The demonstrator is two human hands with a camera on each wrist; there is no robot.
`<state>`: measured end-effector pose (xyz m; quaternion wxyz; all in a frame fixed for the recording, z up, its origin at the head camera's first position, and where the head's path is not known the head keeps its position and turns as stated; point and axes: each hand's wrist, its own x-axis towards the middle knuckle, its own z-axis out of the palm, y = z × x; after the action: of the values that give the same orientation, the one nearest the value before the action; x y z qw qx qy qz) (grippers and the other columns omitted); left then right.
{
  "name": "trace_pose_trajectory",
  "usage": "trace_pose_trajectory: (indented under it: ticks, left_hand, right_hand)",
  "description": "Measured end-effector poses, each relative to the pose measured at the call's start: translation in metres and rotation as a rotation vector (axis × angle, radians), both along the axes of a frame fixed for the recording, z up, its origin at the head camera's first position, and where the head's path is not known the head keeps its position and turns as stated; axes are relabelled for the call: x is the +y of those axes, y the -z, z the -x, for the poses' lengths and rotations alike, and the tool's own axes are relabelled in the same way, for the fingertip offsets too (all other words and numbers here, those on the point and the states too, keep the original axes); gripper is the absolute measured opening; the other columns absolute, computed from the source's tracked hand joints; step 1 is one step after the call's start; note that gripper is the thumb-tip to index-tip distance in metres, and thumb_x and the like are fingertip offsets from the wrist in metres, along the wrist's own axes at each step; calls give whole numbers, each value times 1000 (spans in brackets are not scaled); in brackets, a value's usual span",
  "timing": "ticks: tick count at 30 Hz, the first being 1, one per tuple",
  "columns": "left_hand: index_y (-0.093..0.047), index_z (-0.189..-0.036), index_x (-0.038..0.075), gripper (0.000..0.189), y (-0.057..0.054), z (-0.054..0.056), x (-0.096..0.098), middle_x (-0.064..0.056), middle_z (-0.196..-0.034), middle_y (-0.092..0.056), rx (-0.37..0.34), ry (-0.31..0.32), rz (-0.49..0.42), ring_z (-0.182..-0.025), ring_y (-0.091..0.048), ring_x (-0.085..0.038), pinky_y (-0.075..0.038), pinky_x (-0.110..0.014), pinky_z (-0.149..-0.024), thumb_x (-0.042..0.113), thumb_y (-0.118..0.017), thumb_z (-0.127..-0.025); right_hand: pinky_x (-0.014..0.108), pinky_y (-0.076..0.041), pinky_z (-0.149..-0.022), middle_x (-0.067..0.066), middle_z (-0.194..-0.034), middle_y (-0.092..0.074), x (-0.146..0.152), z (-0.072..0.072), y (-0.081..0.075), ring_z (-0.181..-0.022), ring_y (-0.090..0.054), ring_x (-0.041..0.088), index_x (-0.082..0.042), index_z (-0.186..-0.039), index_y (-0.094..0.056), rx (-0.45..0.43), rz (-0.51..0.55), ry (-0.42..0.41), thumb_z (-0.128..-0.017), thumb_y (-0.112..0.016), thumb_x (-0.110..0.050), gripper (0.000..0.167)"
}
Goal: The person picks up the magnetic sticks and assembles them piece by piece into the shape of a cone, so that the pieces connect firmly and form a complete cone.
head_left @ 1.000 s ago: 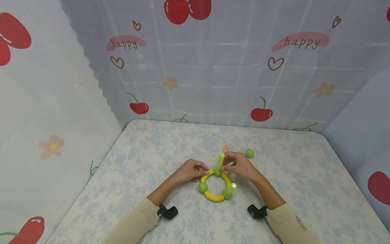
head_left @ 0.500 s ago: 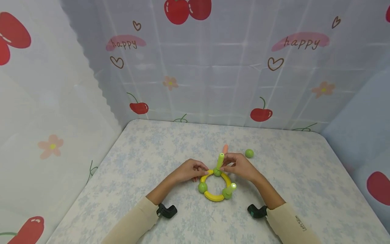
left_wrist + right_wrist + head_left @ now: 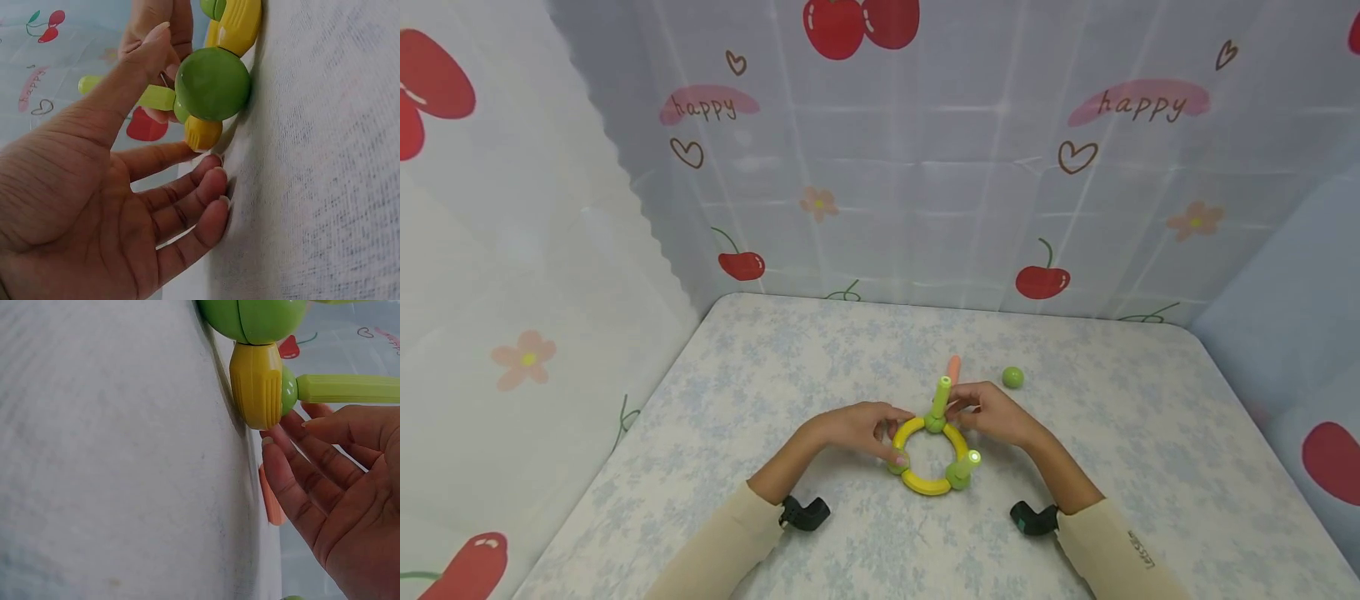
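A ring of yellow curved pieces (image 3: 927, 485) joined by green balls lies on the table. Two light-green rods rise from it: one stick (image 3: 942, 397) from the far ball and another (image 3: 972, 461) from the near right ball. At the ring's left is my left hand (image 3: 857, 429), its thumb over the left ball (image 3: 214, 84) and its index fingertip at a yellow piece; the fingers are spread and relaxed. My right hand (image 3: 996, 414) is beside the far rod, fingers loosely bent. In the right wrist view its fingertips are right by the yellow piece (image 3: 256, 387) and the rod's base.
Behind the right hand lies a pink-orange stick (image 3: 954, 368), partly hidden by it. A loose green ball (image 3: 1012, 377) sits farther right on the patterned tablecloth (image 3: 805, 350). A printed curtain (image 3: 880, 167) stands behind the table.
My left hand has turned and spread, its thumb moving from the ring's top left down to the left ball. My right fingers have shifted slightly lower beside the far rod. The ring stays put.
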<state>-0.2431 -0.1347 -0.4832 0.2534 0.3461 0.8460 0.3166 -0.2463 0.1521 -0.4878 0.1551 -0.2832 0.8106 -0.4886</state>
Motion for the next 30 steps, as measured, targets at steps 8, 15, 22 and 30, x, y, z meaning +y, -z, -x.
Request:
trace_pose_trajectory:
  ticks: [8, 15, 22, 30]
  left_hand:
    - [-47, -153, 13, 87, -8, -8, 3, 1, -108, -58, 70, 16, 78, -78, -52, -8, -47, -22, -69, 37, -88, -81]
    - [-51, -150, 11, 80, -4, -2, -2, 0, -109, -62, 17, -4, -12, -79, -58, -9, -52, -24, -71, 30, -89, -81]
    - [-53, -148, 11, 75, -3, 2, -8, 2, -107, -64, -48, -73, -39, -75, -60, -11, -50, -25, -67, 27, -87, -84]
    - [-57, -145, 8, 61, -1, 9, -14, -1, -100, -65, -65, -96, -58, -71, -66, -15, -53, -28, -61, 23, -80, -91]
  right_hand:
    - [40, -59, -79, 21, -125, -66, 1, -1, -2, -113, -65, 39, 4, -130, -65, -33, 3, 2, -92, -51, 12, 41]
    - [45, -59, -80, 21, -123, -67, 3, 0, -1, -112, -65, 39, 4, -127, -67, -30, 6, 5, -97, -54, 7, 33]
    - [42, -59, -76, 14, -114, -71, 5, 4, 1, -101, -69, 31, -3, -117, -73, -27, 1, -10, -99, -54, 7, 29]
    - [41, -59, -77, 13, -104, -74, 13, 6, 3, -93, -69, 29, -1, -115, -73, -61, -24, 3, -99, -57, 2, 23]
